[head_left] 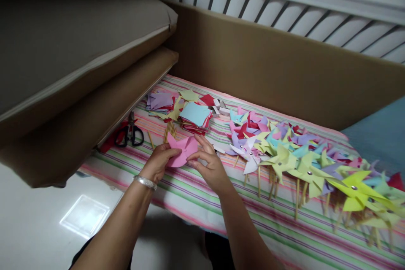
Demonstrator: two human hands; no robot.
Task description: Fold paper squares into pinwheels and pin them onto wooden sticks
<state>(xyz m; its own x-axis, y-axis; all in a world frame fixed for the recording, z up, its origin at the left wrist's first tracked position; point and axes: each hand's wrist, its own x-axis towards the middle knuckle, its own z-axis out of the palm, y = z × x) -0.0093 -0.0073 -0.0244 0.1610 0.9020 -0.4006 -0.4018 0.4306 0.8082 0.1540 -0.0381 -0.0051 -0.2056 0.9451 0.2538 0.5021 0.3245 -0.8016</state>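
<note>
A pink paper pinwheel blank [179,158], partly folded, is held up between my two hands above the striped cloth. My left hand [163,157], with a silver bangle at the wrist, pinches its left side with the thumb on top. At the right edge, my right hand [207,162] has its thumb and fingers closed on a raised flap. Just behind the paper lie several thin wooden sticks [170,130]. A stack of cut paper squares with a light blue one on top [195,114] sits beyond them.
Many finished pinwheels [281,161] on sticks fill the right side. Dark-handled scissors [129,133] lie at the left, and loose paper pieces [160,100] farther back. Brown cushions [95,88] overhang the left; a brown panel [268,67] and white radiator [253,8] stand behind.
</note>
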